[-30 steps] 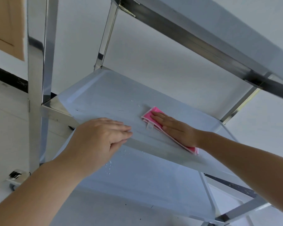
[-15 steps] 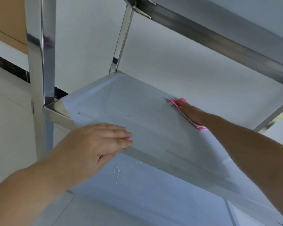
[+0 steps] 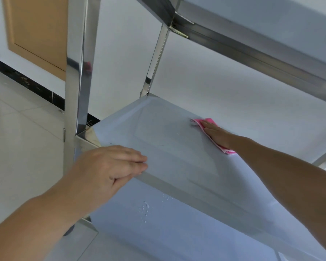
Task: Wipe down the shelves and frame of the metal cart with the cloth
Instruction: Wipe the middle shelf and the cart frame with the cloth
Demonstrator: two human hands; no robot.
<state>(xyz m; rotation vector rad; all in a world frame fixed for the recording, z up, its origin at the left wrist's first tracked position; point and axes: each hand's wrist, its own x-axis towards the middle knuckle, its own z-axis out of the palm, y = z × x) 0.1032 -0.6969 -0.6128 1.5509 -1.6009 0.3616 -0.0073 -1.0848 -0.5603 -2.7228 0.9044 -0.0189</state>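
Observation:
A stainless steel cart fills the view, with its middle shelf [image 3: 164,132] in the centre. My right hand [image 3: 216,133] lies flat on a folded pink cloth [image 3: 201,122] near the shelf's far edge, pressing it onto the metal. My left hand [image 3: 109,166] grips the shelf's front rim near the left corner, fingers on top and thumb under the edge. The near left post [image 3: 77,76] rises beside my left hand. The far left post [image 3: 156,61] meets the top shelf's frame [image 3: 252,48].
The lower shelf [image 3: 177,232] carries some water droplets [image 3: 145,210]. A white wall stands behind the cart, with a brown wooden panel [image 3: 38,32] at upper left and a dark skirting along the tiled floor [image 3: 17,129].
My right hand has slid the pink cloth from the middle of the shelf toward its far edge. My left hand has kept its grip on the front rim. The view has shifted.

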